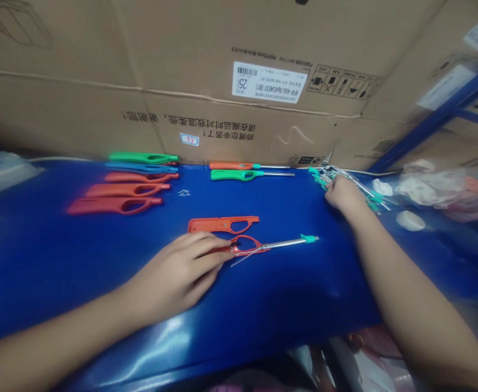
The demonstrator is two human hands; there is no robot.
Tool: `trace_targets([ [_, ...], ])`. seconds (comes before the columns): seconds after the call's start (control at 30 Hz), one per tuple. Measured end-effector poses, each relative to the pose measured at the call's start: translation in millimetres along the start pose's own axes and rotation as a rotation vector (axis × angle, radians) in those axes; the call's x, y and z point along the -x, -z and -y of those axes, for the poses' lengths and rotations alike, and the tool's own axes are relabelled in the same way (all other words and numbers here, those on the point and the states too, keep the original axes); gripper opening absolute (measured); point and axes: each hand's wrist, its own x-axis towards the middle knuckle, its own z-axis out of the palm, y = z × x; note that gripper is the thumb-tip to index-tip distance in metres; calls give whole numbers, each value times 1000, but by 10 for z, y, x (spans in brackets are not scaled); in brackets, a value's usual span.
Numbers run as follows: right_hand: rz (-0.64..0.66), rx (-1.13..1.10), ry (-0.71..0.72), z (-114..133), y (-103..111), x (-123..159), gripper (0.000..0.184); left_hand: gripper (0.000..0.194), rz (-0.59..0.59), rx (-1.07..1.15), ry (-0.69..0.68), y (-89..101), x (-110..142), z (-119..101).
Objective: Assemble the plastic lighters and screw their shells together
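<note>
My left hand (190, 264) is closed over the grip end of an open orange-red lighter housing half (247, 244) on the table. A metal tube (283, 243) with a teal tip (309, 239) sticks out to its right, and a thin pale wire or tube slants below the trigger loop. Just behind lies the other orange housing half (224, 224), hollow side up. At the far right, the fingers of my right hand (343, 195) are pinched together at a heap of metal lighter tubes with teal parts (372, 196). What they grip is hidden.
Several red housings (112, 206), a blue one and a green one (141, 158) lie at the back left. Two lighters with metal tubes, orange (233, 165) and green (231, 175), rest by the cardboard box (161, 130). Small metal pieces (184, 193), a white round piece (410, 220) and plastic bags (430, 188) are around.
</note>
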Motion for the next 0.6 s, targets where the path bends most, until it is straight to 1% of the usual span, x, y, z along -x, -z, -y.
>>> trace_targets([
  [0.17,18,-16,2,-12,-14,-19,29,37,-2,-8,-6,-4,4,6],
  [0.37,51,-18,10,-1,-31,-29,25,37,2,-10,-10,-9,5,12],
  [0.5,40,-25,16,7,-47,-29,22,37,0,-9,-11,-12,11,7],
  [0.6,-2,-43,13,7,-46,-16,21,37,6,-4,-10,-7,9,4],
])
